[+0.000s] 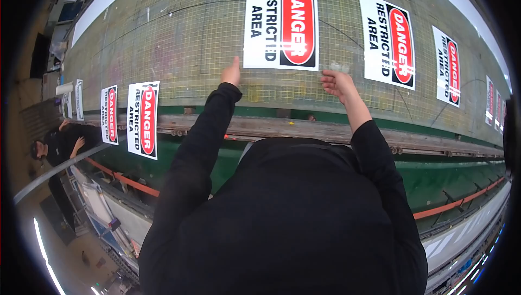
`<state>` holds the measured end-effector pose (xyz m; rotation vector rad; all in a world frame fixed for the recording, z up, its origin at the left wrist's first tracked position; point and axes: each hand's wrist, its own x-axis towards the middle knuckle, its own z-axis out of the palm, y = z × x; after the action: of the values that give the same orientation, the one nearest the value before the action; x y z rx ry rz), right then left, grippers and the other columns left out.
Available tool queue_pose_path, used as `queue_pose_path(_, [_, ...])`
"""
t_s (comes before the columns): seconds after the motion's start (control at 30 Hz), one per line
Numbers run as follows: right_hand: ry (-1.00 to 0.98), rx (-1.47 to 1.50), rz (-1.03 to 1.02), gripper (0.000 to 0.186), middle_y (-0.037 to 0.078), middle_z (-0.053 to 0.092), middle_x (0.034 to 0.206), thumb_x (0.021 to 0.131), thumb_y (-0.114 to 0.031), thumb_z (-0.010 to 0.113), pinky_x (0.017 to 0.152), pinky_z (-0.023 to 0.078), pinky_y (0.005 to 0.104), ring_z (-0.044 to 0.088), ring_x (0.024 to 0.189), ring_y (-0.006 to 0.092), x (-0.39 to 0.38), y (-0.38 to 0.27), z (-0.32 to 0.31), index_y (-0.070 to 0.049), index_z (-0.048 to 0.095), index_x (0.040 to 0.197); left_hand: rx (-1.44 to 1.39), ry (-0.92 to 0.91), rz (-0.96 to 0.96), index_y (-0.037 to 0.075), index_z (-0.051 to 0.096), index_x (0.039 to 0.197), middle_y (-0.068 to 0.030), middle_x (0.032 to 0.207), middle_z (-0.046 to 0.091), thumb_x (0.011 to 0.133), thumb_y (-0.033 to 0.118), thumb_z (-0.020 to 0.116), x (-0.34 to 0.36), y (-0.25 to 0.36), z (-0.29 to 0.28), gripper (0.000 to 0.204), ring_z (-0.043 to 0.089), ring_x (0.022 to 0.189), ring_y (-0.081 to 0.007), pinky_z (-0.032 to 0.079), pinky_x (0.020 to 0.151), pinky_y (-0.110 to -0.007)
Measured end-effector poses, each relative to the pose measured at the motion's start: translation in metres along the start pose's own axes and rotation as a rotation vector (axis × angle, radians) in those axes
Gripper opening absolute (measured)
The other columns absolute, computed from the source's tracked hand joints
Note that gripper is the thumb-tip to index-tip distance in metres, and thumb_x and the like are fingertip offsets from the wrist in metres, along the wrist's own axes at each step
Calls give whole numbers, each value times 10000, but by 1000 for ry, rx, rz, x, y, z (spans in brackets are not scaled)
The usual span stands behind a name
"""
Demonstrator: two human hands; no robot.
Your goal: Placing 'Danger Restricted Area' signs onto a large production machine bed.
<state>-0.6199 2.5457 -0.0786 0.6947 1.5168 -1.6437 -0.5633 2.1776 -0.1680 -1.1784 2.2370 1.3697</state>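
Around upper centre, an open left hand [231, 72] and empty, loosely curled right hand [338, 84] are flanking the white sign [280, 27], uneven nudging possibly skewing it.

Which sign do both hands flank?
The top-centre sign, its lower corners near the left hand and right hand; other signs lie farther left or right.

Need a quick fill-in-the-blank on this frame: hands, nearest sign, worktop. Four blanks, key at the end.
1. The sign nearest both hands shows a red shape, an ____.
2. The left hand is by that sign's lower ____ corner.
3. The right hand comes out of a sleeve coloured ____.
4. The worktop has grid lines coloured ____.

Missing words: oval; left; black; yellow
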Motion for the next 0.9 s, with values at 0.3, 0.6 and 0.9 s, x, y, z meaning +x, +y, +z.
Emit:
queue_pose_path(0.3, [-72,48,70,254,90,579,834,833,-198,461,638,496,295,551,699,151,5,-13,2,3,515,978,-85,-87,-7,-67,529,1063,-161,1049,559,822,581,383,-35,35,6,707,519,871,-221,401,780,-323])
queue_pose_path(0.6, [233,-525,-286,264,118,578,897,808,-174,488,657,471,348,558,763,209,29,10,3,-39,529,1030,447,210,397,30,480,1130,-157,1094,491,759,406,589,-89,76,19,539,451,1007,-293,348,868,-374])
queue_pose_path(0.9, [348,-1564,-1039,544,103,151,1407,830,-336,494,999,168,475,200,1265,297,6,5,34,-281,285,1329,719,371,754,67,313,1273,-155,1319,253,771,401,562,-94,49,14,652,228,1206,-336,196,940,-503])
